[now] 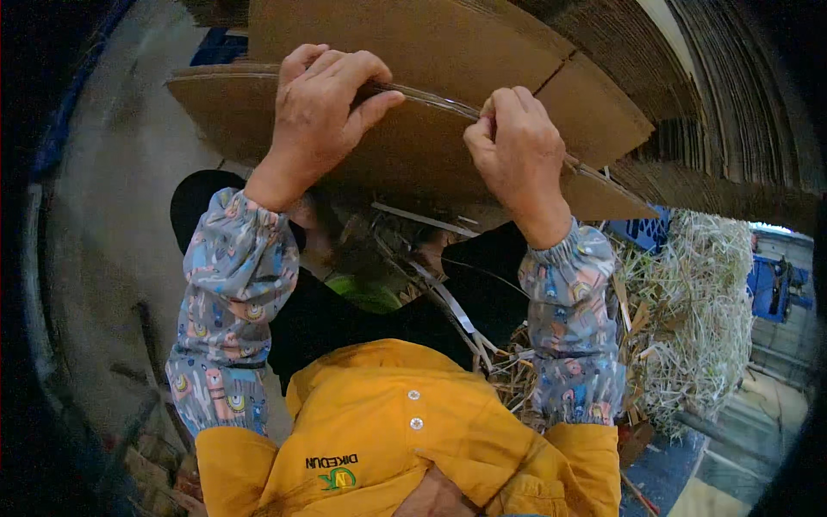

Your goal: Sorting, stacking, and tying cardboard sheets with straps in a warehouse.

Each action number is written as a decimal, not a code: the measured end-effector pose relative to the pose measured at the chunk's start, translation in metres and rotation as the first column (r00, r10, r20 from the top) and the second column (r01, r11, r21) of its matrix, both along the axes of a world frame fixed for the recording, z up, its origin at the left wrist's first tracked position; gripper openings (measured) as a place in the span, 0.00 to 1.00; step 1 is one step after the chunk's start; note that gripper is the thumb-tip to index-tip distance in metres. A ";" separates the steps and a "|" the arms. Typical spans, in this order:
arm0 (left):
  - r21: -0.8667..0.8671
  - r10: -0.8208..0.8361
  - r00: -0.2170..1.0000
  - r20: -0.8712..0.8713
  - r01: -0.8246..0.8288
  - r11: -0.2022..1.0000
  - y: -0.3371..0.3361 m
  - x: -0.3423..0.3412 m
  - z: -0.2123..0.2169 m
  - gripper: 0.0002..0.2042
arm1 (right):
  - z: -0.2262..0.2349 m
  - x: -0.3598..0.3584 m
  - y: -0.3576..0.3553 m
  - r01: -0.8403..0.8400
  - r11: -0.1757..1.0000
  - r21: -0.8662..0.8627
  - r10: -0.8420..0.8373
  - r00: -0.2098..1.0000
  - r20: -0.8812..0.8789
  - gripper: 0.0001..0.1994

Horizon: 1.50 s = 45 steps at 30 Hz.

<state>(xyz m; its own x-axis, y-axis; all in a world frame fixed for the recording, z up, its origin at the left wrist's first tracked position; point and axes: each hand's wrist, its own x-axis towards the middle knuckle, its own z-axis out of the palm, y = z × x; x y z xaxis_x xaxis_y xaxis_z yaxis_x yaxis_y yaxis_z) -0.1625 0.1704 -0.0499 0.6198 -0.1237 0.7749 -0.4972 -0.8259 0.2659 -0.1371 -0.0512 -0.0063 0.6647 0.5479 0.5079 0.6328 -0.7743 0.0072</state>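
Note:
A flat brown cardboard sheet [413, 151], a folded box blank with flaps, lies tilted in front of me. My left hand [323, 108] curls over its near left edge, fingers on top. My right hand [517, 146] pinches the same edge further right, thumb and fingers closed on the board. A second cardboard sheet [413, 39] lies behind and above it. Both forearms wear grey patterned sleeve covers over a yellow jacket [405, 439].
A tall stack of flat cardboard sheets [732, 112] fills the upper right. Loose straw [698, 319] and white plastic strapping [452, 306] lie below the sheet on the right. Grey concrete floor [112, 215] spreads to the left. Blue equipment [780, 289] stands at the far right.

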 end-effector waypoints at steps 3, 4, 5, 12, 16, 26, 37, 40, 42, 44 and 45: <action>0.008 0.007 1.000 -0.016 -0.007 1.000 -0.001 0.001 0.001 0.08 | -0.006 0.005 -0.005 0.018 0.997 0.076 -0.014 0.998 -0.061 0.05; 0.014 0.010 0.999 -0.033 -0.010 1.000 0.000 0.001 0.001 0.08 | -0.007 0.007 -0.009 0.057 0.996 0.074 -0.055 0.998 -0.027 0.05; 0.012 0.014 0.999 -0.032 -0.014 1.000 0.000 0.002 0.000 0.08 | -0.009 0.010 -0.014 0.096 0.993 0.073 -0.096 0.995 0.008 0.05; -0.005 0.010 1.000 0.011 -0.010 1.000 0.000 0.004 -0.004 0.08 | 0.009 0.014 -0.051 0.230 0.923 0.310 -0.123 0.936 -0.330 0.08; -0.009 0.016 1.000 0.019 -0.016 1.000 -0.002 0.004 -0.006 0.08 | 0.009 0.009 -0.029 0.035 0.916 0.400 0.118 0.928 -0.352 0.06; -0.023 0.032 0.996 -0.084 -0.034 0.999 -0.005 -0.001 -0.005 0.08 | 0.015 0.014 -0.007 -0.073 0.994 0.079 0.092 0.957 -0.274 0.05; -0.046 0.017 1.000 -0.020 -0.018 0.999 -0.005 -0.002 -0.011 0.07 | 0.000 0.017 -0.019 0.058 0.998 -0.004 -0.058 0.996 -0.074 0.05; -0.031 0.009 0.999 -0.032 -0.010 0.999 -0.005 -0.003 -0.014 0.07 | 0.001 0.020 -0.042 0.215 0.970 0.115 -0.186 0.957 -0.223 0.05; -0.024 -0.005 0.999 0.045 0.006 1.000 -0.007 0.004 -0.018 0.07 | 0.000 0.015 -0.041 0.139 0.969 0.203 -0.088 0.967 -0.239 0.05; -0.013 -0.035 0.992 0.122 0.037 0.999 -0.010 0.008 -0.017 0.07 | 0.003 0.008 -0.027 0.034 0.915 0.402 0.092 0.953 -0.289 0.04; 0.001 0.023 0.989 0.146 -0.023 1.000 -0.012 0.007 -0.017 0.07 | 0.004 0.006 -0.021 0.039 0.913 0.405 0.089 0.952 -0.292 0.04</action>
